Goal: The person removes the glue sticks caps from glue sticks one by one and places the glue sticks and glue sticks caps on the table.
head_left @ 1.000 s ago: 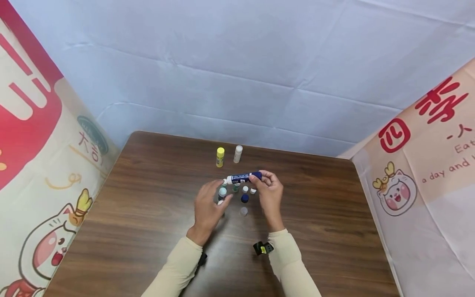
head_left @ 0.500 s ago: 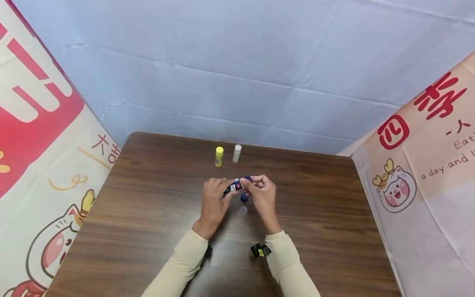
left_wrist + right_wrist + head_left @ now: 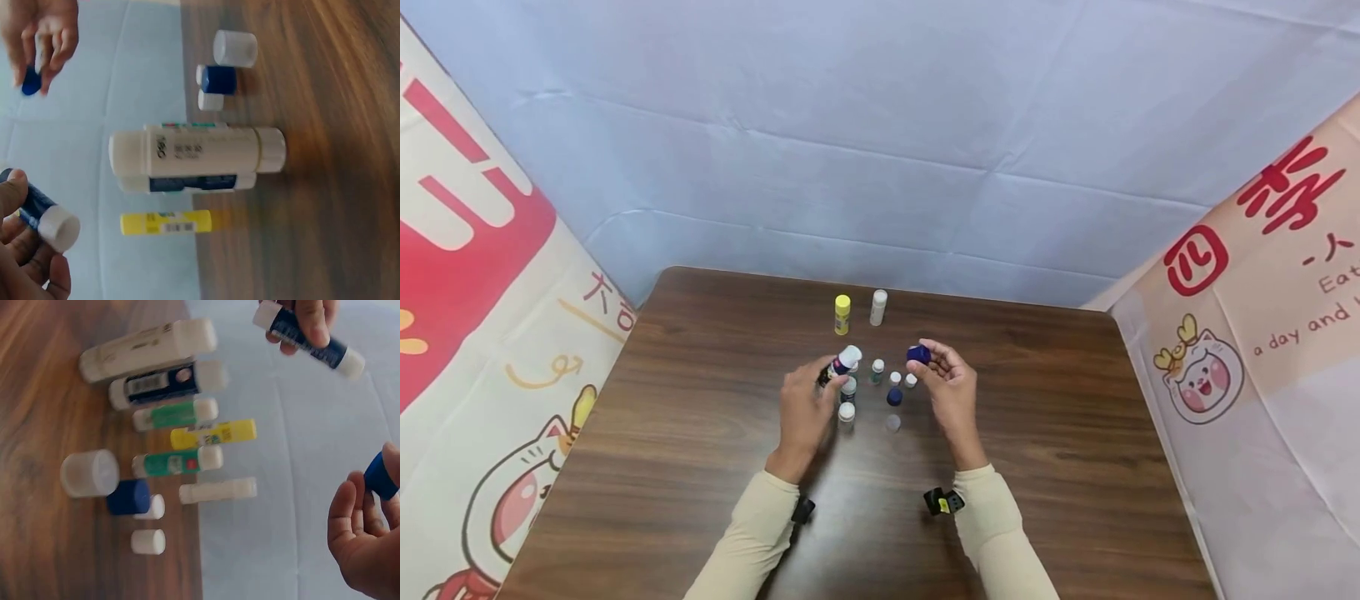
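Cream sleeves [image 3: 742, 533]; black wrist devices [image 3: 933, 501], probably cameras.

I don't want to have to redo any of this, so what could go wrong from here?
The blue cap is pinched in the right hand, so it might slip and roll away.
A second blue cap sits on the table, so the two could get mixed up.
In the head view, the left hand holds the navy glue stick close to the upright large white glue stick; a careless move could knock that over.

Seven glue sticks [image 3: 150, 351], five caps [image 3: 128, 497]
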`<move>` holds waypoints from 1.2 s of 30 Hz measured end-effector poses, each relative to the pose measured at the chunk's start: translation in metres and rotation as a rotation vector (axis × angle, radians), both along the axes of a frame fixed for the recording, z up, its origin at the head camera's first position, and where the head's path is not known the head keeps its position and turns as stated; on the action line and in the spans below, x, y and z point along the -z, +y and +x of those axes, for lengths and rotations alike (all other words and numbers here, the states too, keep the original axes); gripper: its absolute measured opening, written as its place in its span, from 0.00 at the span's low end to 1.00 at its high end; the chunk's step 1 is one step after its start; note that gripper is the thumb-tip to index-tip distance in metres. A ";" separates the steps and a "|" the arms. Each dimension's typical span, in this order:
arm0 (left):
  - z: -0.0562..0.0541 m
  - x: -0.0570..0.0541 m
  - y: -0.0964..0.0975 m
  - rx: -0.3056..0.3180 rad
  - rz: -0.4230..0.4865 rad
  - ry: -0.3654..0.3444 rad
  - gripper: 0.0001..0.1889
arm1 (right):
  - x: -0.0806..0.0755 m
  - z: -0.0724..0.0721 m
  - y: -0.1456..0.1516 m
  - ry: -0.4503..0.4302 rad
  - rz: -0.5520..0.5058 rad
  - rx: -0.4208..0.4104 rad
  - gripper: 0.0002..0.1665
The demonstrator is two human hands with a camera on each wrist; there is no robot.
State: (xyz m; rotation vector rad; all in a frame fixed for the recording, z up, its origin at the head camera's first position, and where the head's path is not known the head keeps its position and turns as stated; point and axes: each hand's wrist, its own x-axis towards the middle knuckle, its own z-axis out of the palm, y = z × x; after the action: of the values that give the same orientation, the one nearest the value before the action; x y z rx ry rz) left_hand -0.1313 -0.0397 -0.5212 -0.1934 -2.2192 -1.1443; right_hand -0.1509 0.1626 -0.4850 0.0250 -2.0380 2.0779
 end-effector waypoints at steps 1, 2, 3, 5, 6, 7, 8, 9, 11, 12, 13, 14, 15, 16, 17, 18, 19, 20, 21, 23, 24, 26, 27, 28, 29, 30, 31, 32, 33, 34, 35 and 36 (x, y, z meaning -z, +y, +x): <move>0.000 0.002 -0.002 -0.005 0.034 -0.020 0.18 | -0.001 0.001 0.001 0.012 0.035 0.004 0.21; -0.001 0.004 -0.004 -0.008 0.063 -0.040 0.18 | -0.001 0.003 0.001 0.020 0.051 0.008 0.21; -0.001 0.006 -0.006 -0.012 0.087 -0.062 0.18 | -0.001 0.005 0.001 0.029 0.066 0.011 0.21; -0.002 0.009 -0.010 -0.005 0.141 -0.099 0.17 | -0.002 0.008 0.001 0.052 0.099 0.022 0.21; -0.002 0.011 -0.011 0.002 0.166 -0.115 0.17 | -0.002 0.010 0.000 0.065 0.123 0.035 0.21; -0.002 0.012 -0.012 0.007 0.188 -0.133 0.17 | -0.003 0.012 -0.001 0.076 0.153 0.050 0.21; -0.002 0.013 -0.012 0.011 0.208 -0.149 0.17 | -0.001 0.013 -0.001 0.082 0.175 0.065 0.21; -0.001 0.015 -0.013 0.012 0.226 -0.167 0.17 | 0.000 0.014 -0.001 0.087 0.209 0.081 0.21; -0.001 0.018 -0.014 0.016 0.253 -0.193 0.17 | 0.004 0.016 -0.001 0.106 0.283 0.113 0.20; -0.001 0.019 -0.014 0.015 0.258 -0.205 0.18 | 0.012 0.014 0.001 0.120 0.328 0.131 0.20; -0.001 0.021 -0.014 0.014 0.266 -0.221 0.18 | 0.021 0.013 0.003 0.124 0.368 0.145 0.19; -0.001 0.023 -0.015 0.014 0.268 -0.233 0.18 | 0.030 0.011 0.005 0.125 0.404 0.157 0.19; -0.001 0.026 -0.015 0.014 0.272 -0.246 0.18 | 0.039 0.010 0.007 0.122 0.445 0.167 0.19; -0.002 0.029 -0.015 0.015 0.272 -0.256 0.18 | 0.049 0.008 0.009 0.123 0.480 0.175 0.19; -0.002 0.031 -0.016 0.013 0.272 -0.266 0.17 | 0.058 0.007 0.011 0.119 0.517 0.182 0.19; -0.002 0.034 -0.016 0.008 0.273 -0.276 0.17 | 0.067 0.005 0.012 0.114 0.553 0.187 0.20; -0.003 0.036 -0.016 0.006 0.274 -0.284 0.17 | 0.070 0.006 0.013 0.104 0.583 0.190 0.20; -0.003 0.039 -0.016 0.002 0.269 -0.290 0.17 | 0.074 0.007 0.013 0.104 0.613 0.194 0.20; -0.003 0.042 -0.016 -0.001 0.267 -0.297 0.17 | 0.077 0.007 0.013 0.106 0.640 0.199 0.20; -0.004 0.046 -0.016 -0.013 0.255 -0.302 0.16 | 0.083 0.008 0.013 0.114 0.678 0.212 0.20; -0.004 0.048 -0.016 -0.012 0.250 -0.304 0.16 | 0.085 0.008 0.014 0.116 0.691 0.216 0.20; -0.004 0.052 -0.016 -0.013 0.251 -0.308 0.15 | 0.089 0.009 0.015 0.114 0.710 0.222 0.19; -0.005 0.053 -0.016 -0.010 0.255 -0.309 0.15 | 0.091 0.009 0.015 0.108 0.721 0.224 0.19; -0.005 0.055 -0.016 -0.010 0.260 -0.311 0.15 | 0.092 0.009 0.016 0.101 0.732 0.224 0.19; -0.005 0.056 -0.016 -0.008 0.268 -0.316 0.15 | 0.093 0.009 0.016 0.091 0.743 0.223 0.19; -0.005 0.058 -0.016 -0.002 0.278 -0.321 0.14 | 0.095 0.009 0.016 0.078 0.752 0.219 0.19; -0.006 0.060 -0.016 -0.001 0.287 -0.331 0.14 | 0.096 0.009 0.016 0.065 0.764 0.217 0.19; -0.006 0.061 -0.016 0.002 0.295 -0.341 0.14 | 0.097 0.009 0.017 0.052 0.772 0.214 0.19; -0.006 0.063 -0.016 0.003 0.298 -0.355 0.14 | 0.098 0.008 0.017 0.036 0.779 0.213 0.19; -0.007 0.065 -0.016 -0.001 0.295 -0.370 0.13 | 0.099 0.008 0.017 0.021 0.785 0.211 0.19; -0.007 0.068 -0.016 -0.003 0.291 -0.384 0.13 | 0.099 0.007 0.016 0.007 0.791 0.210 0.19; -0.007 0.069 -0.015 -0.005 0.288 -0.395 0.13 | 0.100 0.007 0.016 -0.006 0.794 0.209 0.19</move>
State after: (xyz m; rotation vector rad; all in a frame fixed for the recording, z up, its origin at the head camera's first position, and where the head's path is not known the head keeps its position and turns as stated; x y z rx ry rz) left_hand -0.1384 -0.0551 -0.5907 0.1735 -2.3432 -1.5917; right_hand -0.1443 0.1787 -0.5849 -0.0581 -2.5899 1.0500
